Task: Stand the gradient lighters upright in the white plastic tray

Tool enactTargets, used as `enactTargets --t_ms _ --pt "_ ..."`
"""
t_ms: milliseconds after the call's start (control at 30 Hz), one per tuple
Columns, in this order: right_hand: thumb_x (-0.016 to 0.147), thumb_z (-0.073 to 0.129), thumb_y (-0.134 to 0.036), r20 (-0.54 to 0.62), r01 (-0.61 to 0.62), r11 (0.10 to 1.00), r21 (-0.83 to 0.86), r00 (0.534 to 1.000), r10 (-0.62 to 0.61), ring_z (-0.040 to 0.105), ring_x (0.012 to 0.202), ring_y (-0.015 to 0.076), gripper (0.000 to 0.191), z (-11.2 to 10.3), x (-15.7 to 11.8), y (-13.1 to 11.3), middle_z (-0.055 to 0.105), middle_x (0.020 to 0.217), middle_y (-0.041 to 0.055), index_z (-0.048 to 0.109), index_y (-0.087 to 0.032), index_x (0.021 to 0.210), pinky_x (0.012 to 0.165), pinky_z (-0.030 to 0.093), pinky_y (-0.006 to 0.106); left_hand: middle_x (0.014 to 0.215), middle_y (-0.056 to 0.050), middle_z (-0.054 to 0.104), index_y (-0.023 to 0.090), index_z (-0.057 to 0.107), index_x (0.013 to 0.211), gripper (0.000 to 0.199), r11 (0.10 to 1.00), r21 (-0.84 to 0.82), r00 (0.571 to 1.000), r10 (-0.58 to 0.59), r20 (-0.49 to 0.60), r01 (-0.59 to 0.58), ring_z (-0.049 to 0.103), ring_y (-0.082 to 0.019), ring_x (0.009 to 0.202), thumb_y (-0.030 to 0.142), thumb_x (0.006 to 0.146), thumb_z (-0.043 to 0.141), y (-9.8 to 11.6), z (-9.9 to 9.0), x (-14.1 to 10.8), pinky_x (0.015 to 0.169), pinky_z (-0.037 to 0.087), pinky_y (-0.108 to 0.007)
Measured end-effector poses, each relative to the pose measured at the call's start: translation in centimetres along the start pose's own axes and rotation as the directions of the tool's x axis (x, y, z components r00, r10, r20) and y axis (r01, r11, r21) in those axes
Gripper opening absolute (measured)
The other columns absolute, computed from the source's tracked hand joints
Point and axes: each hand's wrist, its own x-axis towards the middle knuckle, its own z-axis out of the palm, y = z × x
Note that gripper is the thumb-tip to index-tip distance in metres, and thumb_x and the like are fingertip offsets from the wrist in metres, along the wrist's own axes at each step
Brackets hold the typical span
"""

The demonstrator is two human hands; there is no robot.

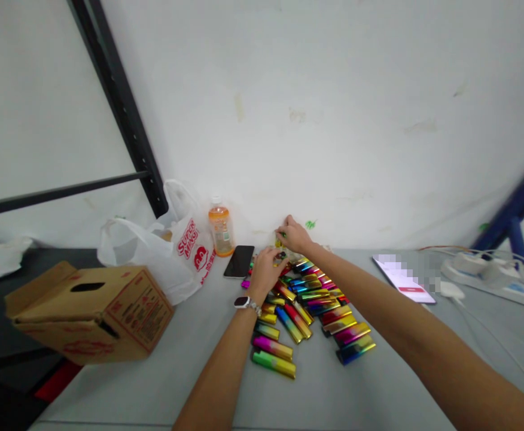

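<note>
Several shiny, multicoloured lighters [274, 346] lie in rows on the grey table. Beyond them, near the wall, a small clear, crinkled wrapping [291, 255] shows between my hands. My left hand [265, 272], with a watch at its wrist, is at the far left of the rows, its fingers curled at the wrapping. My right hand [294, 234] is raised just behind it, fingers pinched at a small yellowish thing, too small to make out. What lies under my left fingers is hidden.
On the grey table [190, 371] stand a cardboard box [122, 311], a white plastic bag [172, 257] and an orange drink bottle [221, 230]. A dark phone [239, 262] lies by the bottle. To the right are a lit tablet [403, 280] and a power strip [499, 281] with cables.
</note>
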Motion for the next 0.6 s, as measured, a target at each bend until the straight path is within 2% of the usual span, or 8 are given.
enactTargets --t_ms 133,200,233,300,400,500,600 --pt "0.097 0.05 -0.035 0.017 -0.02 0.998 0.065 1.0 0.019 0.057 0.105 0.0247 0.036 -0.4 -0.7 0.2 0.053 0.106 0.0128 0.068 -0.019 0.123 0.094 0.043 0.034 0.08 -0.003 0.061 0.017 0.065 0.08 0.02 0.986 -0.158 0.993 0.027 -0.116 -0.046 0.058 -0.017 0.079 0.035 0.089 0.064 0.7 -0.1 -0.2 0.076 0.046 -0.029" --pt "0.098 0.048 -0.039 -0.061 -0.058 0.972 0.228 0.995 0.074 0.057 0.104 0.023 0.041 -0.7 -1.5 0.3 0.055 0.108 0.0118 0.062 -0.018 0.13 0.095 0.042 0.034 0.076 -0.002 0.059 0.017 0.062 0.075 0.022 0.974 -0.216 0.989 0.034 -0.145 -0.065 0.057 -0.016 0.075 0.035 0.088 0.064 1.3 -0.4 -0.3 0.073 0.046 -0.028" --pt "0.099 0.044 -0.043 -0.101 -0.083 0.934 0.348 0.987 0.125 0.057 0.103 0.0219 0.043 -1.0 -2.1 0.3 0.057 0.107 0.0109 0.063 -0.017 0.128 0.095 0.042 0.033 0.075 -0.001 0.058 0.017 0.062 0.075 0.023 0.968 -0.237 0.987 0.042 -0.154 -0.079 0.056 -0.016 0.075 0.036 0.089 0.064 1.6 -0.5 -0.5 0.073 0.046 -0.028" --pt "0.101 0.03 -0.053 -0.111 -0.129 0.786 0.604 0.964 0.244 0.058 0.098 0.0206 0.055 -1.7 -3.9 0.1 0.062 0.097 0.0087 0.071 -0.016 0.106 0.091 0.043 0.031 0.075 -0.001 0.058 0.017 0.061 0.074 0.024 0.959 -0.262 0.984 0.069 -0.162 -0.11 0.056 -0.016 0.076 0.037 0.089 0.064 2.5 -0.8 -0.7 0.074 0.046 -0.028" --pt "0.096 0.021 -0.069 0.056 -0.197 0.469 0.861 0.953 0.297 0.059 0.082 0.0189 0.071 -2.7 -7.6 -0.7 0.066 0.082 0.0053 0.068 -0.017 0.081 0.077 0.045 0.029 0.075 -0.001 0.058 0.018 0.06 0.072 0.027 0.946 -0.278 0.979 0.123 -0.164 -0.166 0.055 -0.017 0.079 0.039 0.088 0.065 3.8 -0.9 -1.1 0.076 0.045 -0.029" --pt "0.09 0.031 -0.075 0.129 -0.197 0.281 0.939 0.961 0.246 0.055 0.067 0.0158 0.067 -3.1 -11.0 -2.0 0.061 0.067 0.0017 0.06 -0.018 0.069 0.069 0.045 0.028 0.074 -0.001 0.057 0.018 0.061 0.071 0.027 0.931 -0.304 0.975 0.162 -0.153 -0.203 0.054 -0.018 0.081 0.039 0.088 0.065 5.2 -0.7 -1.5 0.077 0.045 -0.03" --pt "0.084 0.04 -0.078 0.252 -0.289 0.106 0.952 0.929 0.27 0.042 0.047 0.0121 0.064 -3.0 -12.7 -2.9 0.045 0.047 -0.0027 0.05 -0.02 0.058 0.051 0.038 0.026 0.077 -0.002 0.057 0.018 0.064 0.076 0.021 0.926 -0.329 0.98 0.146 -0.137 -0.184 0.054 -0.017 0.081 0.036 0.086 0.068 6.2 -0.6 -2.0 0.077 0.046 -0.03"
